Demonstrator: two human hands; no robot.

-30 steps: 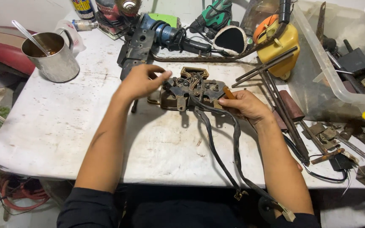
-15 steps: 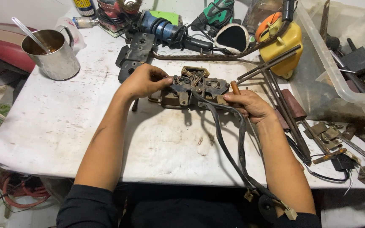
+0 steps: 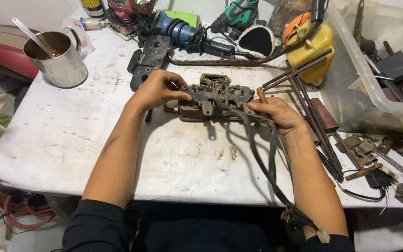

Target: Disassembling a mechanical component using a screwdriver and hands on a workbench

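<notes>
While the left hand (image 3: 157, 89) pinched the left end of the rusty switch block (image 3: 213, 100) at centre frame, seemingly to steady it on the white table (image 3: 61, 140), the right hand (image 3: 276, 112) gripped a brown-handled tool (image 3: 261, 95) and black cables (image 3: 262, 149) trailing toward the lower right

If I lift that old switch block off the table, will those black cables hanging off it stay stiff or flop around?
Likely floppy: the black cables sag in loose curves from the switch block over the table edge. The block looks like dense metal and may feel heavy for its size. Both the left hand and right hand grip it.
</notes>
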